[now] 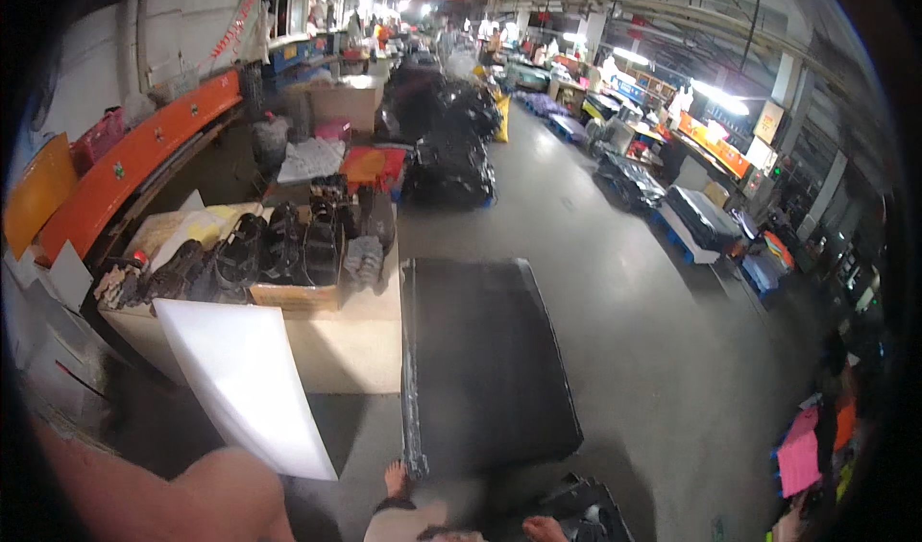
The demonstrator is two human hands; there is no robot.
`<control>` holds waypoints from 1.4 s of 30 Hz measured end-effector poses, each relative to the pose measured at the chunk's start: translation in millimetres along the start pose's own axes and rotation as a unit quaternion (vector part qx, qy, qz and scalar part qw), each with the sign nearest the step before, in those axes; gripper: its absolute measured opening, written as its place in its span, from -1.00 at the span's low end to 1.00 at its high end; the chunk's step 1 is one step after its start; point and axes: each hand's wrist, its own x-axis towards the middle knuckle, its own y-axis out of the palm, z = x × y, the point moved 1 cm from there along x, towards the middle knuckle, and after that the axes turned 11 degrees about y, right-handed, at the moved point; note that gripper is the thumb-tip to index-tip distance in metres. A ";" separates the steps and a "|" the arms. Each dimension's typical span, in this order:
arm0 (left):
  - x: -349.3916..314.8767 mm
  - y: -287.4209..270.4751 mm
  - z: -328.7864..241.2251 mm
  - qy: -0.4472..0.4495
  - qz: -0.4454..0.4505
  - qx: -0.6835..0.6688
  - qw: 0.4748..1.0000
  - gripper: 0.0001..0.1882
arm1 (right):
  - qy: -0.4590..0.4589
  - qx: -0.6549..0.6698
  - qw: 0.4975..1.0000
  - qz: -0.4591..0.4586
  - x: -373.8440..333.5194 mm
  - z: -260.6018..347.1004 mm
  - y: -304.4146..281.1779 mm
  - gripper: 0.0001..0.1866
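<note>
My left hand (395,474) is low in the view, its fingers extended beside the near left corner of a large flat black sheet or stack (480,360); whether they touch is unclear. A pale edge runs down the stack's left side. At the bottom rim my right hand (545,529) looks closed, next to crumpled dark plastic-like material (586,508); what it holds, if anything, is hidden. To the left, a bright white board (248,384) stands tilted. Beside its lower end is a large blurred patch of bare skin, its body part unclear.
Dark shoes (283,244) crowd a pale table (336,350) at left, some in a cardboard box (288,297). Black wrapped bundles (447,153) stand farther ahead. A grey floor aisle (615,283) runs along the right, bordered by stacked sheets (701,220). A pink piece (799,456) lies at lower right.
</note>
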 end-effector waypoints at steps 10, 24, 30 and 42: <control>-173.4 -24.7 195.9 -0.336 0.036 0.151 0.929 -0.86 | 0.107 0.123 0.983 0.084 -63.7 200.5 -59.7 -0.48; -577.7 13.6 325.0 -0.484 0.431 0.177 0.741 -0.63 | -0.060 -0.013 0.996 0.071 59.4 236.5 -46.2 -0.58; -642.7 4.1 387.8 -0.437 0.591 0.245 0.632 -0.41 | -0.095 0.000 0.993 0.071 200.9 245.0 -78.2 -0.76; -645.5 28.9 415.5 -0.472 0.526 0.360 0.609 -0.47 | -0.338 -0.065 0.913 -0.219 549.3 494.5 -205.2 -0.62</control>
